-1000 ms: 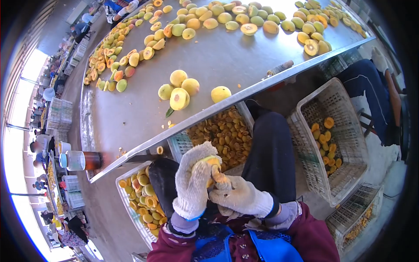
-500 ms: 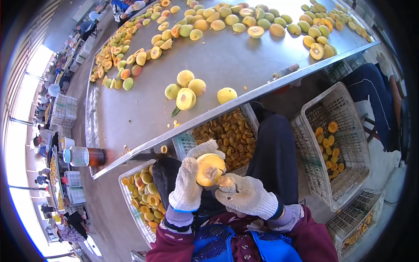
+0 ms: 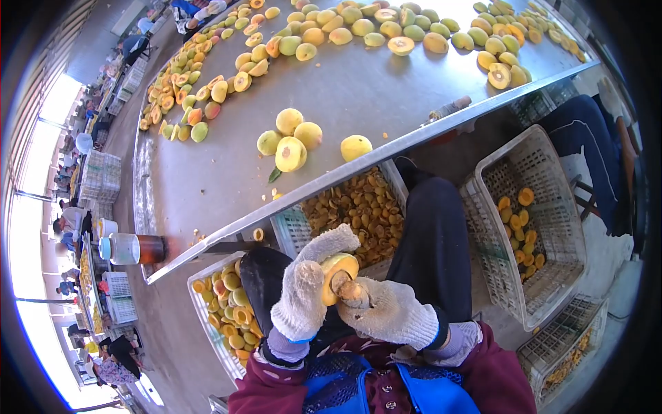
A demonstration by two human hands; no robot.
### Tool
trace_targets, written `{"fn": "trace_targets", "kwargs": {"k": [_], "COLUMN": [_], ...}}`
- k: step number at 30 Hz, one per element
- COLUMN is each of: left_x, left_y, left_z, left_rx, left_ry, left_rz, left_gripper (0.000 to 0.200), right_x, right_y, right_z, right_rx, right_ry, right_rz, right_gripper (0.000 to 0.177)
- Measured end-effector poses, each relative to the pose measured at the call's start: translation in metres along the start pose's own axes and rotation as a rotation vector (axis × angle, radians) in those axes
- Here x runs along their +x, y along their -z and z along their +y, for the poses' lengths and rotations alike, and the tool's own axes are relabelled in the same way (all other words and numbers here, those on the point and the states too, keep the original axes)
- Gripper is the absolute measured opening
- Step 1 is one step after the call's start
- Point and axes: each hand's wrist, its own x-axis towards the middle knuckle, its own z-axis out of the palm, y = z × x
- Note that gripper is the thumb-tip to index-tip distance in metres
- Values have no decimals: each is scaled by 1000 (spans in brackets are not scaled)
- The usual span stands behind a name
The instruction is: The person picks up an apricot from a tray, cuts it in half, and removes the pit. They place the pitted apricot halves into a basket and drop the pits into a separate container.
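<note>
Both my hands wear pale knit gloves and meet above my lap. My left hand (image 3: 302,290) is closed around a yellow peach half (image 3: 332,268), its cut face tilted toward my right hand. My right hand (image 3: 396,316) grips a pitting knife (image 3: 356,295) by its wrapped, brownish handle. The knife's end sits at the centre of the cut face, over the pit; my grip and the fruit hide most of its blade. Below my hands, between my knees, a crate (image 3: 293,231) holds many small brown-orange pieces.
A metal table (image 3: 227,165) ahead bears many peaches and halves, several close to its near edge (image 3: 289,164). Another wrapped-handle tool (image 3: 448,110) lies at that edge. Crates with fruit stand left (image 3: 215,330) and right (image 3: 545,290). A jar (image 3: 131,248) is at far left; other people work beyond.
The peach half has turned, so its cut face now tilts to the right. My left fingers have lifted and spread further over its top. The knife stays against its centre.
</note>
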Motion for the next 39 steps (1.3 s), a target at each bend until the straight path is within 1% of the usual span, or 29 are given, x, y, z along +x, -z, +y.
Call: {"fn": "trace_targets", "kwargs": {"k": [1,2,4,5,6,7,8,9,11,12,14,15,16,18,19,20,22,24,26,27,28,30,31,32,34,35,36,38,39], "left_x": [2,9,30,33,42,45,47,44,32,26,7,-1,-2,-3,-3,-2,9,19,22,24,25,28,32,39,46,45,43,36,37], "left_y": [2,8,22,20,29,33,34,33,28,19,-7,-14,-12,-9,-10,-11,-16,-16,-16,-15,-17,-22,-25,-24,-21,-25,-23,-16,-12], "left_z": [2,6,21,35,33,34,34,34,35,33,23,16,10,1,1,4,18,21,15,13,12,16,22,22,21,23,19,3,1], "left_rx": [63,62,816,777,713,732,752,752,14,18,-14,-31,-32,290,384,381,651,725,721,731,729,857,924,923,824,858,857,775,791], "left_ry": [-55,-55,-346,-153,-116,-96,-76,-74,401,399,222,34,35,-149,-184,-182,-189,-201,-401,-586,-584,-448,-284,-282,-70,-153,-157,-407,-361], "left_rz": [-6,-5,-414,-501,-645,-708,-773,-774,-368,-374,42,69,70,157,188,188,145,99,59,35,31,-36,-75,-76,-156,-131,-132,-114,-152], "left_gripper": [57,57,34,48,48,37,41,41,46,46,45,42,42,40,33,33,27,26,26,28,28,23,22,22,22,24,24,28,35], "right_x": [-1,-1,-1,-1,0,2,5,6,9,11,11,10,10,11,10,10,9,8,8,7,6,6,10,12,13,13,13,11,11], "right_y": [0,1,2,2,3,8,14,16,17,18,20,20,20,17,16,16,18,20,25,25,26,23,19,17,22,26,29,26,26], "right_z": [1,1,3,4,4,0,-6,-9,0,4,5,6,6,12,14,15,15,16,19,20,21,24,26,28,27,28,28,28,28], "right_rx": [-2,5,9,41,71,70,203,338,434,529,606,679,749,796,879,963,1024,1091,1085,1088,1060,1036,1030,1023,1076,1104,1132,1039,1091], "right_ry": [-2,42,85,42,1,1,-192,-388,-358,-328,-332,-338,-343,-380,-397,-415,-438,-457,-403,-405,-377,-353,-367,-383,-430,-449,-465,-427,-447], "right_rz": [-3,-4,-4,-84,-165,-163,-287,-413,-432,-442,-438,-447,-458,-497,-573,-647,-653,-654,-657,-654,-617,-581,-519,-455,-491,-522,-552,-475,-532], "right_gripper": [28,29,31,29,28,28,25,23,21,19,18,17,16,16,16,15,14,13,13,13,13,14,14,14,16,14,14,12,12]}}
